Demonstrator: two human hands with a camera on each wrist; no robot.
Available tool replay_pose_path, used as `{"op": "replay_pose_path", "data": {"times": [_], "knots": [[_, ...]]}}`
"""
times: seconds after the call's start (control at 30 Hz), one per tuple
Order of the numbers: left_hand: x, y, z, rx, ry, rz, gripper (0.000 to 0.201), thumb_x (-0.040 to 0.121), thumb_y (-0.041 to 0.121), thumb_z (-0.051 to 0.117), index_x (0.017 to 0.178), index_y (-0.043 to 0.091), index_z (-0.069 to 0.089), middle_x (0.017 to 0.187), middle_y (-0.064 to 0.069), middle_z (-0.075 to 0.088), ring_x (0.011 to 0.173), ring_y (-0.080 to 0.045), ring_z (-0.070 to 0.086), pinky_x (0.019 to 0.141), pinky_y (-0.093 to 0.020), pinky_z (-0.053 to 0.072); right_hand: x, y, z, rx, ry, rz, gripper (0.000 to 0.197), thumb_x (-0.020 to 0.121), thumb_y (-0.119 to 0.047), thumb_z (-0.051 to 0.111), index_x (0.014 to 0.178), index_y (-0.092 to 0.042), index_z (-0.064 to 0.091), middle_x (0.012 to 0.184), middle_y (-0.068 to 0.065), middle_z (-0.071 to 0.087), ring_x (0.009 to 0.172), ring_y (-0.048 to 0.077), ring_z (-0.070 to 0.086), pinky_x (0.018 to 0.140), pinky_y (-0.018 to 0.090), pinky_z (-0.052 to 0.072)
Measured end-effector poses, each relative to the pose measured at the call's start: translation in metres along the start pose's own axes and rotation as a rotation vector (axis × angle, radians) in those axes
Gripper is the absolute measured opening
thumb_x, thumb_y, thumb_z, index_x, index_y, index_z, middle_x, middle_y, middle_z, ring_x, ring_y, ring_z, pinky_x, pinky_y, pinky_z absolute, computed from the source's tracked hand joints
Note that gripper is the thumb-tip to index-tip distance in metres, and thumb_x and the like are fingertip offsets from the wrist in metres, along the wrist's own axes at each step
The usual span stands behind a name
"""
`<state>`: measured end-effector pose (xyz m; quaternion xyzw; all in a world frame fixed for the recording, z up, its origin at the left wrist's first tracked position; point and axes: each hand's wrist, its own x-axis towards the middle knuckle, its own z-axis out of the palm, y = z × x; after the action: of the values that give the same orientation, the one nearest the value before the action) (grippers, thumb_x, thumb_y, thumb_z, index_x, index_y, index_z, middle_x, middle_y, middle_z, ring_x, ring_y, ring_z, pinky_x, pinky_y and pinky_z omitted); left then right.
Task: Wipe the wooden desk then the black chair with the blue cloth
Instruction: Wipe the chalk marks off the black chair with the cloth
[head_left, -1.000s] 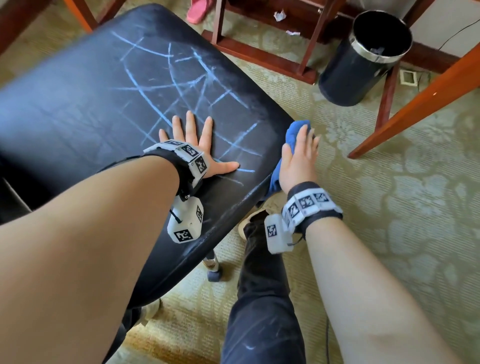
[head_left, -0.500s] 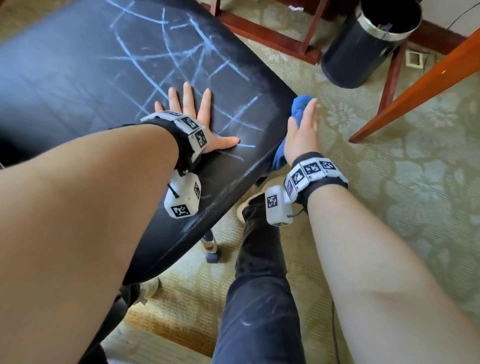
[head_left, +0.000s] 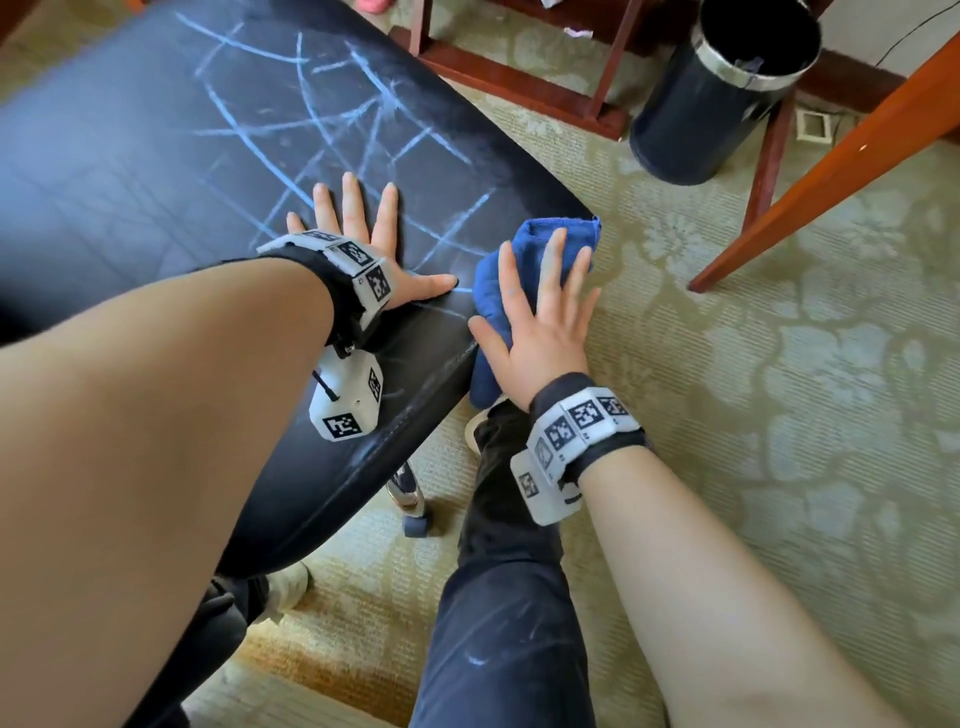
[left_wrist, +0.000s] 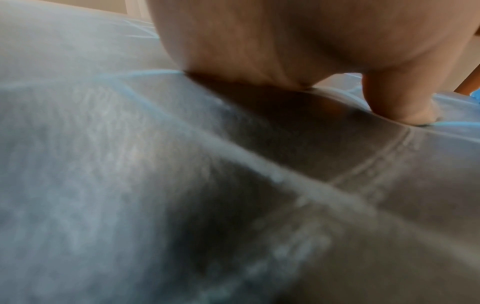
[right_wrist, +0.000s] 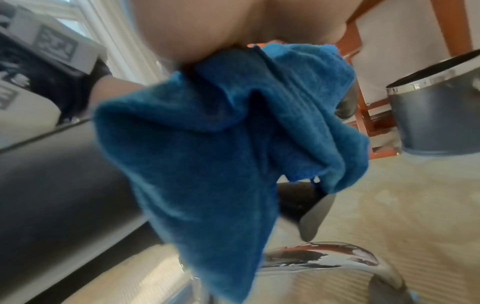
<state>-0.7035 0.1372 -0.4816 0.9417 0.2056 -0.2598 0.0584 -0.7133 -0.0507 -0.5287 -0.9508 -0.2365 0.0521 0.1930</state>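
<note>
From the head camera, the left hand (head_left: 363, 249) lies flat with fingers spread wide on the black chair (head_left: 156, 171) seat, among blue chalk-like lines (head_left: 311, 104). At about four o'clock from it, the right hand (head_left: 540, 322) presses the blue cloth (head_left: 550, 239) with straight, splayed fingers at the seat's right edge; much of the cloth overhangs. With so little of it on the seat, a stroke could let it slip off toward the carpet (head_left: 779, 415). A bin (head_left: 701, 104) stands at one o'clock, well apart.

The left wrist camera shows the palm and thumb (left_wrist: 400, 102) bearing on the marked seat (left_wrist: 182, 185); leaning there may smear the lines.

The right wrist camera shows the cloth (right_wrist: 221, 144) hanging bunched under the palm, its tail dangling at six o'clock near the chrome chair base (right_wrist: 324, 259). It could snag there. Fingers are hidden here.
</note>
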Motion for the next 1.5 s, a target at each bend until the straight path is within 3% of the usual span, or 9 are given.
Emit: {"op": "replay_pose_path", "data": {"times": [0.1, 0.3, 0.4, 0.5, 0.6, 0.87, 1.17, 1.3, 1.5], "knots": [[0.000, 0.003, -0.001, -0.020, 0.002, -0.010, 0.113, 0.065, 0.090, 0.034, 0.146, 0.033, -0.020, 0.154, -0.002, -0.027, 0.141, -0.032, -0.023, 0.112, -0.054, -0.008, 0.017, 0.012, -0.003, -0.001, -0.041, -0.032, 0.071, 0.090, -0.054, 0.034, 0.149, -0.020, 0.015, 0.156, 0.014, -0.003, 0.142, 0.042, -0.005, 0.111, 0.058, 0.004], [0.004, 0.005, -0.004, -0.053, -0.015, -0.034, 0.113, 0.065, 0.089, 0.037, 0.146, 0.034, -0.020, 0.154, -0.002, -0.028, 0.141, -0.032, -0.024, 0.111, -0.056, -0.010, 0.045, 0.023, -0.013, 0.388, 0.082, 0.256, 0.063, 0.100, -0.027, 0.037, 0.149, -0.008, 0.001, 0.156, 0.014, -0.008, 0.145, 0.027, -0.008, 0.117, 0.032, -0.001], [0.003, 0.006, -0.003, -0.060, -0.003, -0.041, 0.113, 0.066, 0.088, 0.038, 0.146, 0.034, -0.018, 0.154, -0.002, -0.027, 0.141, -0.032, -0.024, 0.111, -0.056, -0.009, 0.026, 0.005, -0.004, 0.265, 0.018, 0.170, 0.064, 0.099, -0.027, 0.039, 0.148, -0.004, 0.006, 0.156, 0.018, -0.006, 0.144, 0.032, -0.006, 0.118, 0.035, 0.001], [0.002, 0.006, -0.001, -0.054, 0.031, -0.041, 0.112, 0.066, 0.088, 0.039, 0.147, 0.033, -0.016, 0.155, -0.002, -0.025, 0.141, -0.031, -0.022, 0.111, -0.055, -0.008, -0.015, -0.023, 0.013, 0.136, -0.042, -0.012, 0.067, 0.091, -0.035, 0.037, 0.145, 0.001, 0.023, 0.152, 0.027, 0.014, 0.141, 0.042, 0.010, 0.116, 0.043, 0.010], [0.001, 0.007, -0.001, -0.028, 0.023, -0.049, 0.112, 0.067, 0.088, 0.037, 0.147, 0.033, -0.018, 0.155, -0.003, -0.026, 0.142, -0.031, -0.022, 0.112, -0.055, -0.008, -0.031, -0.031, 0.021, 0.125, -0.057, -0.100, 0.069, 0.090, -0.039, 0.032, 0.145, 0.000, 0.020, 0.152, 0.024, 0.014, 0.142, 0.030, 0.004, 0.114, 0.033, -0.002], [0.006, 0.008, -0.005, -0.073, 0.025, -0.060, 0.111, 0.067, 0.088, 0.038, 0.147, 0.034, -0.017, 0.155, -0.002, -0.025, 0.142, -0.033, -0.021, 0.111, -0.058, -0.006, 0.024, 0.010, -0.008, 0.299, -0.033, 0.207, 0.063, 0.101, -0.026, 0.034, 0.148, -0.006, -0.003, 0.157, 0.012, -0.008, 0.145, 0.025, -0.007, 0.115, 0.030, 0.000], [0.006, 0.010, -0.009, -0.038, -0.002, -0.079, 0.111, 0.065, 0.090, 0.034, 0.146, 0.035, -0.018, 0.155, -0.001, -0.025, 0.142, -0.033, -0.019, 0.111, -0.060, -0.001, 0.014, -0.002, -0.004, 0.352, -0.078, 0.204, 0.058, 0.102, -0.027, 0.031, 0.150, -0.016, 0.000, 0.156, 0.008, -0.015, 0.144, 0.024, -0.012, 0.114, 0.027, -0.001], [-0.017, 0.011, -0.002, -0.057, 0.058, -0.032, 0.094, 0.078, 0.080, 0.034, 0.149, 0.034, -0.007, 0.157, -0.004, -0.017, 0.143, -0.033, -0.015, 0.112, -0.058, -0.003, 0.013, -0.004, -0.008, 0.307, -0.094, 0.237, 0.058, 0.102, -0.030, 0.028, 0.150, -0.019, -0.002, 0.157, 0.004, -0.015, 0.145, 0.021, -0.010, 0.115, 0.027, 0.002], [-0.089, -0.018, 0.039, -0.158, 0.071, -0.307, 0.080, 0.090, 0.065, 0.031, 0.149, 0.029, -0.010, 0.156, -0.011, -0.018, 0.142, -0.037, -0.016, 0.110, -0.059, -0.002, 0.006, -0.016, -0.021, 0.215, -0.163, 0.213, 0.057, 0.102, -0.030, 0.026, 0.150, -0.014, -0.001, 0.156, 0.010, -0.013, 0.144, 0.026, -0.009, 0.118, 0.033, 0.004]]}}
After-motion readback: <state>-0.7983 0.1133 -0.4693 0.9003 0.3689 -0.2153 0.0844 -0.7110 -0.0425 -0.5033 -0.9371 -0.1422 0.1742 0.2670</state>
